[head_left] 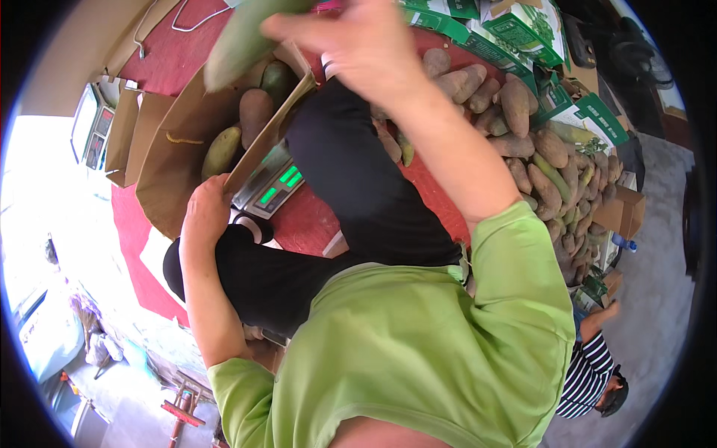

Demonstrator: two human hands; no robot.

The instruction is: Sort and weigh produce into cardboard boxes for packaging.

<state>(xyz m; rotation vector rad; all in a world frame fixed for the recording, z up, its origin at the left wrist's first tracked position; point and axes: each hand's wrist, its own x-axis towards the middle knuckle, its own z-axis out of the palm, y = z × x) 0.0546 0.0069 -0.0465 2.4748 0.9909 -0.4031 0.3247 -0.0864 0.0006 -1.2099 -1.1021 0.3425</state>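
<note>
An open cardboard box [168, 160] sits tilted on a digital scale [278, 187] with green lit displays. Inside it lie several large, long fruits, mango-like in shape: a reddish-brown one [256, 116], a dark green one [278, 81] and a yellowish-green one [222, 151]. My left hand [207, 209] grips the box's near edge, fingers bent over the rim. Above the box's far end, a big pale green fruit [243, 43] is in my right hand [355, 48]. Both are smeared by motion, and the top of the fruit is cut off.
A large heap of brown and green fruits [549, 175] lies to my right, with green printed cartons [523, 33] behind it. Red sheeting [306, 220] covers the surface. Another scale [95, 134] stands at the left. A person in a striped shirt [586, 377] is at the lower right.
</note>
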